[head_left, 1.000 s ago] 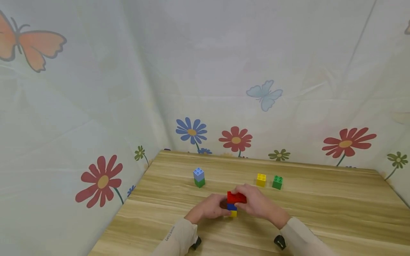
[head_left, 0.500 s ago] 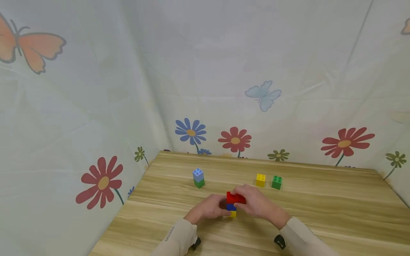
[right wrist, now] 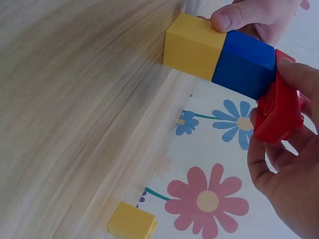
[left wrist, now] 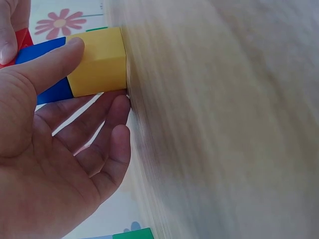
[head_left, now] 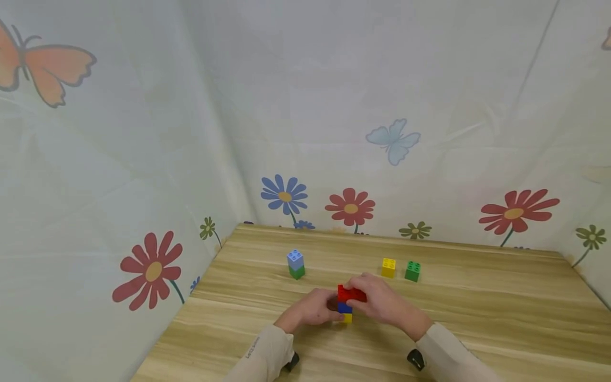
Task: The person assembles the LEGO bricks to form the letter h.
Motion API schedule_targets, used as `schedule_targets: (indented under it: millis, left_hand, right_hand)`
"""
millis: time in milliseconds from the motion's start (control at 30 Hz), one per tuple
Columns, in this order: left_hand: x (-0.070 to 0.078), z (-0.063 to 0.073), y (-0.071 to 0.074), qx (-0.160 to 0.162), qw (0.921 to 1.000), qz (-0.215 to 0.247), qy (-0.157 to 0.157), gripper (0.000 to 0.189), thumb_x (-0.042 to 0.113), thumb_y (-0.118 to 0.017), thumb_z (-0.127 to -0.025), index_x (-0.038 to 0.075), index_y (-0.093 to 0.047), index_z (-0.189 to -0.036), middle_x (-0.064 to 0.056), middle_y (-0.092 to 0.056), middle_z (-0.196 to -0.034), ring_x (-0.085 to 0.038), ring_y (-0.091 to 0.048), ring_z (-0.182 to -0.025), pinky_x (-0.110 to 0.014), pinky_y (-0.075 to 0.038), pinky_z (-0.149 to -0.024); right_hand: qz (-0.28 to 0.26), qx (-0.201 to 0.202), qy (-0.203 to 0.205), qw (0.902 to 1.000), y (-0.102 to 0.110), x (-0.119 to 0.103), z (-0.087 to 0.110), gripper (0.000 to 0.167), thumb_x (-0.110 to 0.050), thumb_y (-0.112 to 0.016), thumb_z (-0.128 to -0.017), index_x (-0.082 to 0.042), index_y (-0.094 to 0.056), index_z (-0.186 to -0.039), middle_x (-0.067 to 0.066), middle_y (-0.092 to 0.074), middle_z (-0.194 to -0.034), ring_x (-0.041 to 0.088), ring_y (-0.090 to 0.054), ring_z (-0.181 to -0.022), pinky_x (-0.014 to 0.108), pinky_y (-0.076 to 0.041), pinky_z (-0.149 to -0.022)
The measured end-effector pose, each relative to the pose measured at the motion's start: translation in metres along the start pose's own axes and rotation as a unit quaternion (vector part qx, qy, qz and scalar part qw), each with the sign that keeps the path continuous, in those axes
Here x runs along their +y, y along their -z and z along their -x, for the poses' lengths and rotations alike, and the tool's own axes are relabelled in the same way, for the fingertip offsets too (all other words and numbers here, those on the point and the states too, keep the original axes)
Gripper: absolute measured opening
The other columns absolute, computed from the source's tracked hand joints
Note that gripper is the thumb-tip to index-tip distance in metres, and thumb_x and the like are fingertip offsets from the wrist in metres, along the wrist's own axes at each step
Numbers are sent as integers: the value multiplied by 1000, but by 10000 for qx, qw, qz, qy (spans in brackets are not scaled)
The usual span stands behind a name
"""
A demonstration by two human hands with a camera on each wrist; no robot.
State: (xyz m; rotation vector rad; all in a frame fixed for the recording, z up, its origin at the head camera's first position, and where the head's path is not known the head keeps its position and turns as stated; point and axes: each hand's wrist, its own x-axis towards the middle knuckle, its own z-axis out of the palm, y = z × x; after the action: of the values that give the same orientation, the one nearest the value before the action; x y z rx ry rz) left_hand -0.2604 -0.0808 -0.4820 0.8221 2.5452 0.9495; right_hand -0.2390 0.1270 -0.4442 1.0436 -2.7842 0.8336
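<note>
A yellow block (right wrist: 194,47) stands on the wooden table with a blue block (right wrist: 245,64) on top of it. My left hand (head_left: 315,307) grips this pair from the left, its thumb lying across the seam between the two colours. On top sits a longer red brick (right wrist: 279,107), one end over the blue block and the other jutting out to the right, its hollow underside partly showing in the right wrist view. My right hand (head_left: 379,302) pinches the red brick between thumb and fingers.
Behind the hands, a light blue block (head_left: 295,258) sits on a green block (head_left: 297,272) to the left. A single yellow block (head_left: 389,268) and a green block (head_left: 412,271) stand apart at the back right. A flower-printed cloth (head_left: 305,106) rises behind the table (head_left: 477,307).
</note>
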Motion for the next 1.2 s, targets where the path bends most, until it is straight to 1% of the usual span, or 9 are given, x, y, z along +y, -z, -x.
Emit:
schedule_targets:
  millis: [367,667,933,1067,1200]
  left_hand:
    - [1,1,1,22,9999,-85,-61,35,20,-74,-83,15,-63,-116,9,-66,-103,-3,-60,-91,-25,-47,-85]
    - [1,1,0,57,9999,-115,-112,35,21,-74,-83,15,-64,-116,9,-66,-103,-3,-59,-91,-24,-47,-84]
    - [2,0,-2,69,9999,-88,-65,34,20,-74,-83,15,-64,-114,9,-66,-101,-2,-59,-90,-24,-47,-84]
    - [4,0,-1,91,9998,-189,-57,34,21,-75,-82,15,-64,-114,10,-66,-101,-2,-59,-91,-23,-46,-84]
    - [6,3,3,0,9997,-232,-2,35,26,-73,-84,16,-63,-116,10,-66,-102,-3,-59,-92,-25,-46,-85]
  right_hand:
    - [104,44,42,9999,0,-2,0,24,-26,-71,-86,-19,-62,-107,-7,-58,-103,11,-50,-91,28,-49,-80]
    - [238,57,288,9993,0,0,-1,23,-25,-71,-86,-18,-63,-106,-9,-59,-100,9,-50,-90,27,-49,-80]
    - [334,-27,566,9978,1,4,-1,21,-25,-69,-88,-18,-62,-106,-11,-61,-100,9,-48,-91,27,-48,-80]
    - [350,-37,578,9977,2,3,-1,22,-26,-68,-89,-18,-62,-109,-10,-61,-102,10,-48,-92,27,-48,-81]
    - [288,9,579,9979,2,3,0,24,-26,-67,-89,-17,-63,-111,-9,-61,-103,10,-49,-93,28,-49,-81]
